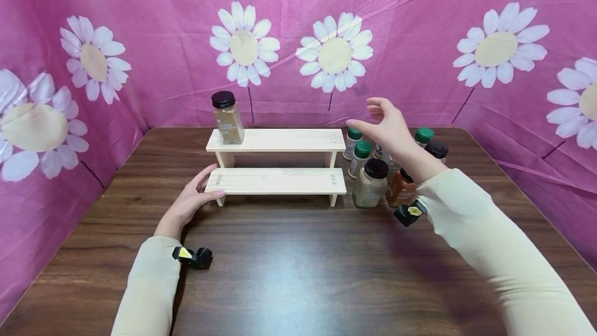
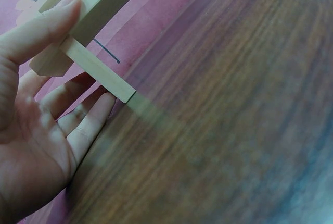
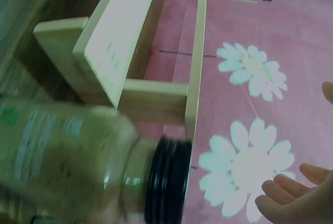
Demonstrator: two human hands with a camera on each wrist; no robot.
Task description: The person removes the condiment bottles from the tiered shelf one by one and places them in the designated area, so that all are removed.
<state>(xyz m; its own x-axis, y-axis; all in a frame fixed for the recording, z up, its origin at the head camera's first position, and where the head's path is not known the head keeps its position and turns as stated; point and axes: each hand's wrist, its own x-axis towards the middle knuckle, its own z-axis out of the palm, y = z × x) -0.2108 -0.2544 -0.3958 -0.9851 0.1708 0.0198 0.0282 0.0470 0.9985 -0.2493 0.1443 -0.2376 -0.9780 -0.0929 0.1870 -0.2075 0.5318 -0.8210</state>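
Observation:
A two-tier wooden spice rack [image 1: 275, 181] stands on the table. At its left end my left hand [image 1: 190, 200] grips the lower step, thumb on the top edge and fingers around the side by the leg [image 2: 99, 70]. One jar of tan spice with a black lid [image 1: 228, 121] sits upright on the left of the upper step. My right hand [image 1: 387, 123] hovers with nothing in it over several spice jars to the right of the rack. A black-lidded jar of pale spice [image 1: 370, 184] looms close in the right wrist view, and the right hand's fingers [image 3: 281, 193] are spread apart there.
Among the grouped jars are green-lidded bottles [image 1: 359, 158] and a black-lidded jar of red-orange spice [image 1: 400, 189], packed close to the rack's right end. A pink cloth with daisies [image 1: 289, 102] hangs behind the brown wooden table [image 1: 280, 263].

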